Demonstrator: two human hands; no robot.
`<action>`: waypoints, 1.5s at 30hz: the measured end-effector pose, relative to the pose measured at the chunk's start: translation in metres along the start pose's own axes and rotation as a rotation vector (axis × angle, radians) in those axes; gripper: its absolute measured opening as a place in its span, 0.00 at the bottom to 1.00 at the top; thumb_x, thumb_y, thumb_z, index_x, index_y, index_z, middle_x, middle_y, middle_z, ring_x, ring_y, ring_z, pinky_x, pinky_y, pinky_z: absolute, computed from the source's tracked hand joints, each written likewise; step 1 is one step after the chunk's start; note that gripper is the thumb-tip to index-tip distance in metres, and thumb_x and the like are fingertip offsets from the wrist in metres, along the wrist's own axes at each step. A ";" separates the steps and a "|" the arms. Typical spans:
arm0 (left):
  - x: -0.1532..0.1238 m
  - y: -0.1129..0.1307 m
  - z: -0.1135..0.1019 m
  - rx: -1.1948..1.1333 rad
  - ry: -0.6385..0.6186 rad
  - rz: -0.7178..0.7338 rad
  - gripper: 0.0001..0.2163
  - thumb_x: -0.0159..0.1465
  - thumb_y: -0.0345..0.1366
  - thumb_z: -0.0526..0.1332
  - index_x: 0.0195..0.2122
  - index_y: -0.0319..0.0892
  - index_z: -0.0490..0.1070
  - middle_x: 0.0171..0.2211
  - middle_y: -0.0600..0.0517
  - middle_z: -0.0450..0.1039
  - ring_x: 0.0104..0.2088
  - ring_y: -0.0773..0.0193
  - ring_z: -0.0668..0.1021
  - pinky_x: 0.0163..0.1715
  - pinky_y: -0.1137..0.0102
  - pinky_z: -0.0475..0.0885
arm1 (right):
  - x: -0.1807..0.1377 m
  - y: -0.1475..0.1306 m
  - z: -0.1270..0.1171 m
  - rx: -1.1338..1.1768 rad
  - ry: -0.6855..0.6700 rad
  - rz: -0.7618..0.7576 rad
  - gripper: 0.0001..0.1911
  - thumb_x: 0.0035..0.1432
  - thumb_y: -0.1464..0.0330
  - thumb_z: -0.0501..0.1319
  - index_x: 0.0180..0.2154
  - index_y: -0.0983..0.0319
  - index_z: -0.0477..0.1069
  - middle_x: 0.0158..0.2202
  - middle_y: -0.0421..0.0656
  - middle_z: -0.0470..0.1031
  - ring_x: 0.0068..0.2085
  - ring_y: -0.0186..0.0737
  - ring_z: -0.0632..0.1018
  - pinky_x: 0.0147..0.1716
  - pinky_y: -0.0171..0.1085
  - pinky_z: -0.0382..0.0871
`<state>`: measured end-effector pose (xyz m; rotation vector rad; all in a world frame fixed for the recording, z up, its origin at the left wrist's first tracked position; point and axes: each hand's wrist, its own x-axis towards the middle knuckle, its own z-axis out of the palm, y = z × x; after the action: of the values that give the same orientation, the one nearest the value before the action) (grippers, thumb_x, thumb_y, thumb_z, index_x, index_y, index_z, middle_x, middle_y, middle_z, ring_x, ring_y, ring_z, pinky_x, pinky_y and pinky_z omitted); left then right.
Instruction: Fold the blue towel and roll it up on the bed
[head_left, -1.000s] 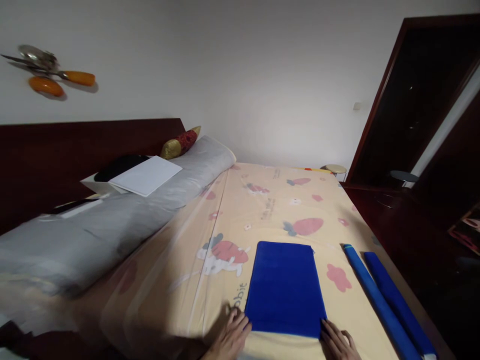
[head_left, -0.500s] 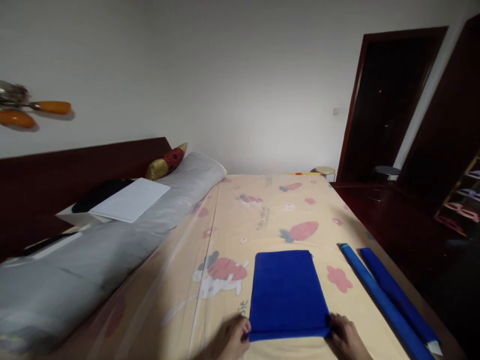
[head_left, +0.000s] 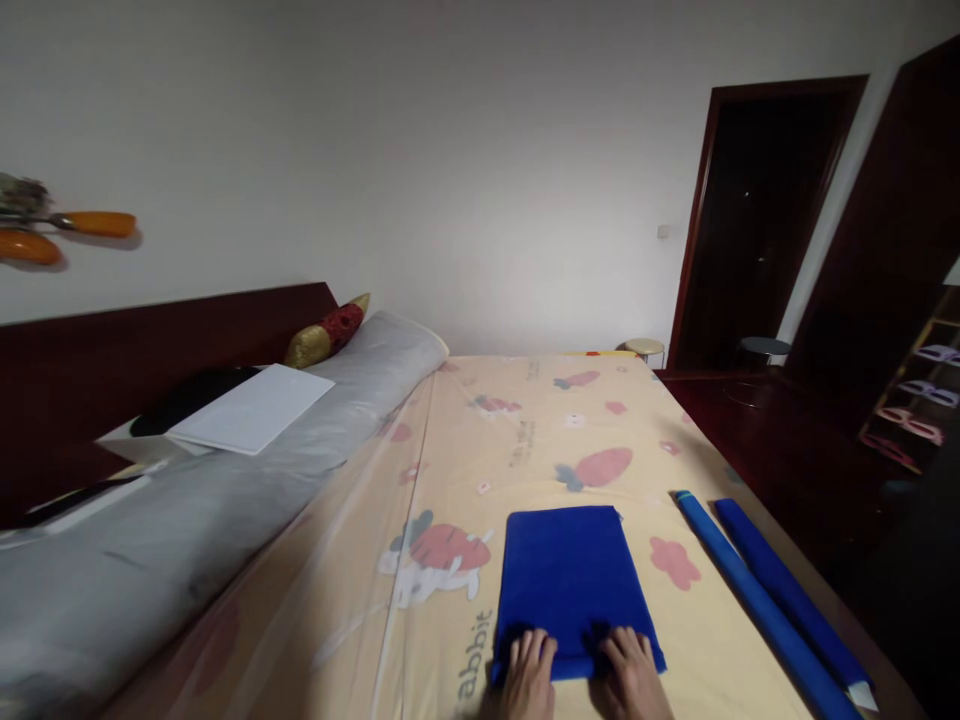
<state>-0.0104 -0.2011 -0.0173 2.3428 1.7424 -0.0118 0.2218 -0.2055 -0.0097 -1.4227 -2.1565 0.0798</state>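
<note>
A folded blue cloth [head_left: 568, 570] lies flat on the bed's yellow strawberry-print sheet [head_left: 540, 430]. My left hand [head_left: 528, 678] and my right hand [head_left: 632, 677] rest side by side on the cloth's near edge. That near edge looks turned up into a small roll under my fingers. The fingers of both hands point forward and curl over the roll.
Two rolled blue cloths [head_left: 765, 600] lie along the bed's right edge. A long grey bolster [head_left: 225, 480] runs down the left, with a white board [head_left: 251, 407] and a dark headboard [head_left: 150, 340] behind it. Beyond the bed's right side are a dark doorway [head_left: 757, 220] and dark floor.
My hands have moved in from the cloth's two near corners to the middle of its near edge, which is now rolled over. The view has tilted slightly.
</note>
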 end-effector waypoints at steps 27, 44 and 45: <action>-0.031 -0.056 0.011 0.270 0.551 0.269 0.15 0.62 0.35 0.56 0.50 0.53 0.68 0.46 0.56 0.79 0.46 0.62 0.79 0.46 0.69 0.74 | -0.021 0.095 -0.044 0.411 -0.301 0.390 0.12 0.53 0.59 0.56 0.34 0.57 0.74 0.29 0.39 0.77 0.33 0.40 0.76 0.35 0.37 0.68; -0.010 -0.012 -0.003 0.292 0.499 0.336 0.27 0.69 0.35 0.48 0.68 0.46 0.41 0.66 0.55 0.57 0.63 0.66 0.65 0.57 0.65 0.68 | -0.026 0.039 0.029 -0.163 0.170 -0.210 0.28 0.49 0.76 0.54 0.53 0.59 0.69 0.54 0.42 0.74 0.52 0.41 0.76 0.50 0.38 0.68; -0.016 -0.025 -0.010 0.309 0.491 0.317 0.27 0.69 0.36 0.48 0.68 0.48 0.41 0.66 0.55 0.56 0.63 0.66 0.64 0.58 0.65 0.66 | -0.033 0.053 0.023 -0.192 0.189 -0.198 0.28 0.50 0.74 0.55 0.54 0.59 0.68 0.55 0.43 0.74 0.54 0.43 0.75 0.50 0.39 0.68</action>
<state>-0.0403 -0.2073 -0.0096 3.0292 1.6230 0.4060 0.2651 -0.2052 -0.0608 -1.2538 -2.1783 -0.3301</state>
